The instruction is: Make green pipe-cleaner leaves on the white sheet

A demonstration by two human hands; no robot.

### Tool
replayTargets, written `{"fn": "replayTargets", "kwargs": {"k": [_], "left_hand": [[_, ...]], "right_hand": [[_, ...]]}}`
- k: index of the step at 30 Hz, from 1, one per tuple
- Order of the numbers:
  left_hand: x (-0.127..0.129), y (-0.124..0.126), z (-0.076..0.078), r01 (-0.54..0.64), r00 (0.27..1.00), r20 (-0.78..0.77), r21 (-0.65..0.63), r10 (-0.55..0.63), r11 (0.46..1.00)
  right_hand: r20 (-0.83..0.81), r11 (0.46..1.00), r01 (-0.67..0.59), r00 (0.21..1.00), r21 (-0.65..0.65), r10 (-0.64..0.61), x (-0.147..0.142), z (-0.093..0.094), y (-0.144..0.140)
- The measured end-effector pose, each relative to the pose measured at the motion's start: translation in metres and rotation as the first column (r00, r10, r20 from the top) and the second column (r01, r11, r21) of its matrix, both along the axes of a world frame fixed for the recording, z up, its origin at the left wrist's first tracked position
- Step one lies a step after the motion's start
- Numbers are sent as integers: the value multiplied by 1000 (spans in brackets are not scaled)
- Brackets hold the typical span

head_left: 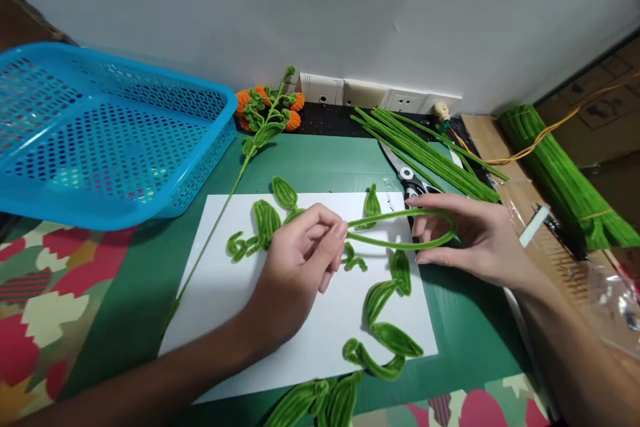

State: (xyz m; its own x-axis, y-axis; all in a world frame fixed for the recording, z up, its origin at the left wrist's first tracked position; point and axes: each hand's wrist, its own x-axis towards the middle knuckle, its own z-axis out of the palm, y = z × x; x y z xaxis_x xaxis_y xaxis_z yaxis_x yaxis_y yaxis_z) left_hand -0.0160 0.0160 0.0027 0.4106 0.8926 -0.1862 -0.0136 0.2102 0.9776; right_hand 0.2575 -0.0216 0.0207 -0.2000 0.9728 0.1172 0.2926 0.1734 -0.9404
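Note:
A green pipe cleaner [395, 215], bent into a long narrow loop, is held above a white sheet [300, 310]. My left hand [305, 260] pinches its ends together between thumb and fingers. At the rounded end, my right hand [465, 237] has thumb and fingers spread around the bend; whether they press on it I cannot tell. Several green pipe-cleaner leaves [385, 300] lie on the sheet, some joined with curled tendrils. More leaves [320, 400] rest at the near edge. Part of the sheet is hidden behind my left hand.
A blue plastic basket [200, 167] stands at left, beside a pipe-cleaner stem with orange flowers [270, 110]. Scissors [407, 173] lie by loose green pipe cleaners [435, 157]. A thick green bundle [565, 180] and a yellow-orange cord [543, 137] are at right. Sockets [403, 100] line the wall.

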Motion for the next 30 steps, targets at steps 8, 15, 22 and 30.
{"fn": "replayTargets", "kwargs": {"k": [8, 15, 22, 30], "left_hand": [[-7, -2, 3, 43, 999, 18, -119, -41, 992], [-10, -4, 0, 36, 999, -15, -151, -39, 988], [-18, 2, 3, -3, 997, -79, -196, -13, 981], [-16, 5, 6, -92, 995, -58, -259, 80, 962]], "right_hand": [[33, 989, 102, 994, 111, -106, -8, -6, -6], [-57, 991, 133, 990, 33, -131, -13, -9, 0], [-234, 988, 97, 964, -122, -124, -27, -13, 25], [15, 975, 90, 995, 206, -95, -19, -20, 15]]}}
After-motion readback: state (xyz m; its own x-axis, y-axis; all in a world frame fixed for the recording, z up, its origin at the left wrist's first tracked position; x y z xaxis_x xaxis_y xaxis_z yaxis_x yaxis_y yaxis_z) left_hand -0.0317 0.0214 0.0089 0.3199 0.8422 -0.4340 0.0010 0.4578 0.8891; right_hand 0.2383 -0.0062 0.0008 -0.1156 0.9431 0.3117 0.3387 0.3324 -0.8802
